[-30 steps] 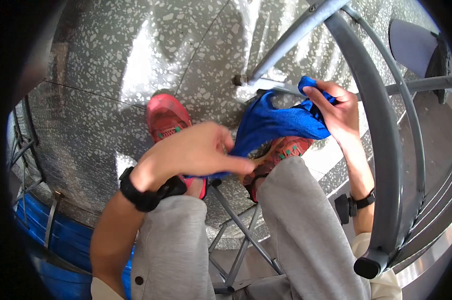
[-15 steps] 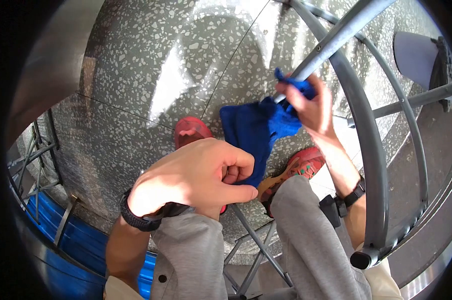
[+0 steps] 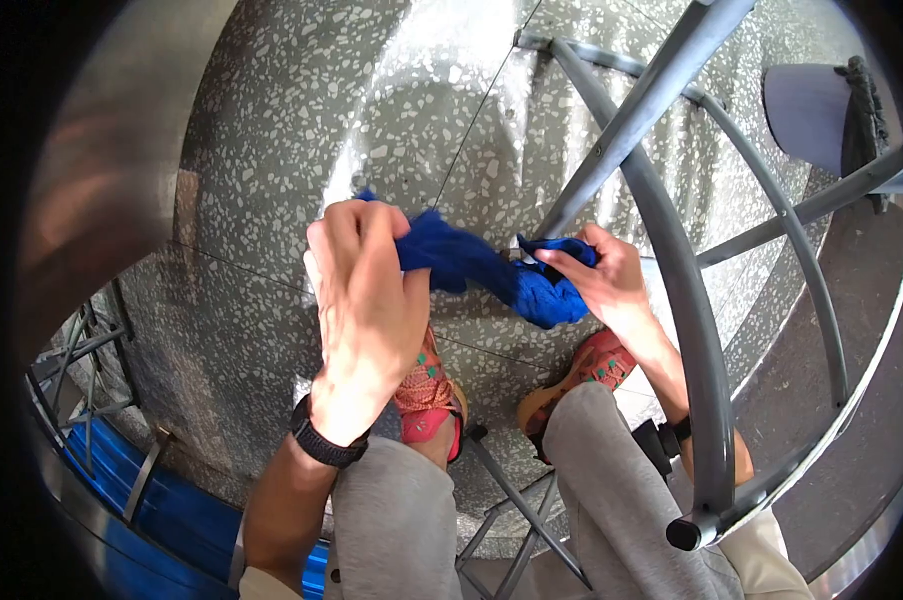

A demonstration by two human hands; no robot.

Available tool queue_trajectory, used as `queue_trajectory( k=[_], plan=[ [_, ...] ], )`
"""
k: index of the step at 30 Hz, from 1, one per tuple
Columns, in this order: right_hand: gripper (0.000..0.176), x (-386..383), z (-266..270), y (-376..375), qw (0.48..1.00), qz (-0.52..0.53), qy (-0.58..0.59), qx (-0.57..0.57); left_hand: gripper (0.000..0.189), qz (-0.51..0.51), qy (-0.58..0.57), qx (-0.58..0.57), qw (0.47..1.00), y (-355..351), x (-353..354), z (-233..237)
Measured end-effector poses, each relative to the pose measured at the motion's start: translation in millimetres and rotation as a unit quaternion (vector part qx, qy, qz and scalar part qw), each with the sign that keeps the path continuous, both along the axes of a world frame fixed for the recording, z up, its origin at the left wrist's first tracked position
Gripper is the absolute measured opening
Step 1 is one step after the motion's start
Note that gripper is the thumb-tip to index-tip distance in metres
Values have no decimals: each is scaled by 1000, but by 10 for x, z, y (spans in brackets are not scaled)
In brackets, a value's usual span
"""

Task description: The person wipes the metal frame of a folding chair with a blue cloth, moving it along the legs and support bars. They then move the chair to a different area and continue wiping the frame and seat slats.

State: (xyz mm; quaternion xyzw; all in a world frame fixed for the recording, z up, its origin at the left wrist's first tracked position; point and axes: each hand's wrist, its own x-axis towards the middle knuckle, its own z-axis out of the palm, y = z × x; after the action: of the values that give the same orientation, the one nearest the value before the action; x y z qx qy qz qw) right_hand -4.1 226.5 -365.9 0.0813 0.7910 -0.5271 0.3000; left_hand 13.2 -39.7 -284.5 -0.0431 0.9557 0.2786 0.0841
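A bunched blue cloth [image 3: 472, 258] stretches between my two hands, above the speckled floor. My left hand [image 3: 367, 285] grips its left end, fingers curled over it, with a dark band on the wrist. The other end is pinched between thumb and fingers of my right hand [image 3: 604, 280]. Close beside that hand, a grey metal tube [image 3: 627, 125] of a chair-like frame slants down, its lower end meeting the cloth in this view. The frame's curved leg [image 3: 684, 260] passes just right of my right hand.
My red shoes [image 3: 434, 405] rest on the terrazzo floor [image 3: 272, 150]. Thin crossed metal legs [image 3: 512, 490] stand between my knees. A lavender bin-like container [image 3: 807, 115] sits at upper right, and blue corrugated material [image 3: 187, 505] lies lower left.
My left hand has moved up and left and taken the cloth's other end, drawing it sideways. My right hand has come down slightly with the cloth. The tube frame appears shifted left.
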Motion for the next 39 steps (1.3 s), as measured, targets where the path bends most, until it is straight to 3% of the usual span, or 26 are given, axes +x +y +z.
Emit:
queue_trajectory(
  k=[1, 2, 3, 5, 6, 7, 8, 10, 11, 13, 15, 16, 19, 20, 22, 24, 25, 27, 28, 29, 30, 31, 33, 35, 37, 39],
  plan=[
    [39, -13, 76, -17, 981, -82, -44, -173, 33, -2, 5, -1, 1000, 19, -48, -18],
    [33, -15, 183, -48, 998, -24, 41, 47, 33, 30, 34, 17, 999, 52, -93, -57],
    [27, -1, 160, -54, 994, -57, 80, 47, 32, 61, 63, 35, 995, 89, -140, -90],
    [21, -4, 280, -7, 991, -131, 29, 17, 29, 98, 78, 80, 989, 222, -264, -86],
    [24, 19, 283, -22, 969, -232, 25, -81, 32, 184, 29, 253, 949, 316, -331, -57],
    [30, -25, 367, -35, 969, -225, 61, -84, 36, 261, -22, 417, 870, 352, -394, -45],
    [29, -30, 349, -1, 960, -245, 42, -128, 35, -14, 130, 236, 963, 234, -413, -256],
    [27, -26, 309, 15, 948, -265, 25, -173, 36, 104, -13, 446, 889, 433, -520, -274],
    [26, -37, 298, -2, 943, -279, 12, -180, 38, 160, -116, 549, 812, 559, -616, -130],
    [25, -39, 225, 12, 938, -291, 0, -188, 40, 89, -70, 560, 821, 806, -672, -211],
    [24, 14, 110, 77, 924, -289, -32, -247, 39, -11, 203, 387, 899, 1052, -684, -522],
    [24, -6, 193, 12, 924, -290, -32, -248, 38, 38, 182, 432, 883, 1102, -689, -458],
    [25, -45, 357, -95, 923, -321, -49, -206, 40, 55, 127, 430, 892, 1224, -572, -620],
    [26, -34, 323, -66, 922, -324, -61, -203, 40, 69, 42, 509, 857, 1245, -523, -677],
    [28, -5, 199, 28, 920, -327, -76, -200, 39, 92, 74, 485, 866, 1246, -463, -722],
    [32, 52, 60, 169, 891, -328, -99, -297, 40, 130, 95, 435, 886, 1210, -367, -736],
    [32, 45, 143, 160, 891, -330, -102, -295, 43, 98, 126, 460, 874, 1102, -385, -697],
    [36, 9, 400, 170, 769, -377, -199, -477, 51, 76, 121, 544, 827, 841, -320, -641],
    [36, -42, 507, 159, 776, -382, -197, -462, 48, 57, 136, 610, 778, 674, -337, -374],
    [36, -54, 573, 192, 775, -385, -200, -459, 43, 201, 43, 722, 660, 551, -252, -254],
    [36, -67, 622, 259, 756, -408, -227, -460, 39, 101, 10, 473, 875, 147, 3, -67],
    [36, -51, 646, 344, 734, -431, -253, -460, 36, -13, -25, 170, 985, -186, 229, 62],
    [38, 66, 526, 608, 701, -480, -226, -477, 38, 48, -120, 209, 969, -707, 575, 325],
    [38, 65, 409, 839, 737, -411, -219, -489, 40, 110, -211, 282, 929, -999, 713, 443],
    [40, 51, 370, 881, 728, -380, -201, -534, 42, 148, -275, 357, 880, -1029, 677, 402],
    [42, 14, 481, 814, 721, -502, -254, -404, 45, 175, -334, 443, 813, -849, 581, 283]
  ],
)
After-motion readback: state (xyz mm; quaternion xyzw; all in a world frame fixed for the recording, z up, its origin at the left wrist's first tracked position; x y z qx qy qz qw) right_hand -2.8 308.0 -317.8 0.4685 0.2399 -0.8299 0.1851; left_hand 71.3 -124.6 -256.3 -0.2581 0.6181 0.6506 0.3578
